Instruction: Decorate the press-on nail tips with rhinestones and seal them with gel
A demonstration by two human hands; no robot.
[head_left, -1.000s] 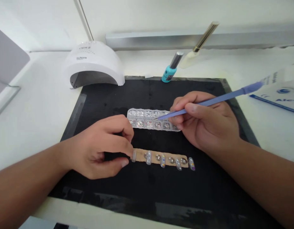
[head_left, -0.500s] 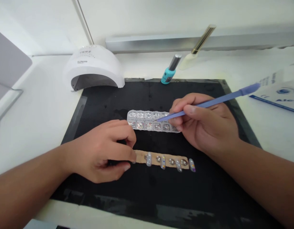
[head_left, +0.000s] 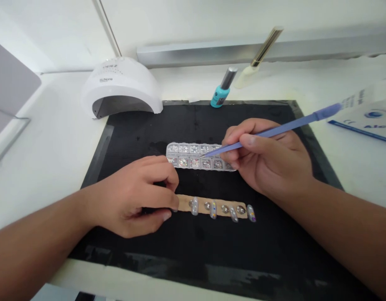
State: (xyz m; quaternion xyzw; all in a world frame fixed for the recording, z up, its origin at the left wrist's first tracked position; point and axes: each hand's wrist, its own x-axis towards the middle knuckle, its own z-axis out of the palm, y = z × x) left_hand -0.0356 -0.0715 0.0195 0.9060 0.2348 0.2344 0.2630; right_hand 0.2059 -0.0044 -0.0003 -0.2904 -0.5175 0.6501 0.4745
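My right hand [head_left: 268,159] holds slim blue-purple tweezers [head_left: 283,129] like a pen, their fine metallic tip over a clear compartment case [head_left: 183,154]. Small glittering rhinestones fill the case's two rows of compartments. Fingers curled, my left hand [head_left: 142,194] grips the left end of a beige strip [head_left: 200,200], whose end is partly hidden behind the fingertips. Along the strip sit several round metallic studs [head_left: 224,209] and glittery false nails [head_left: 213,210]. The rightmost false nail [head_left: 251,213] sticks out past the strip's end.
A black mat [head_left: 180,246] lies under everything on the white table. Behind it stand a white nail lamp [head_left: 123,85], a turquoise polish bottle [head_left: 223,88] and a pale bottle with a gold cap [head_left: 258,58]. A white-and-blue packet [head_left: 368,115] lies at the right.
The whole view has shifted slightly. The tweezers' tip has moved a little up towards the divider between the case's rows. Both hands keep their places and holds.
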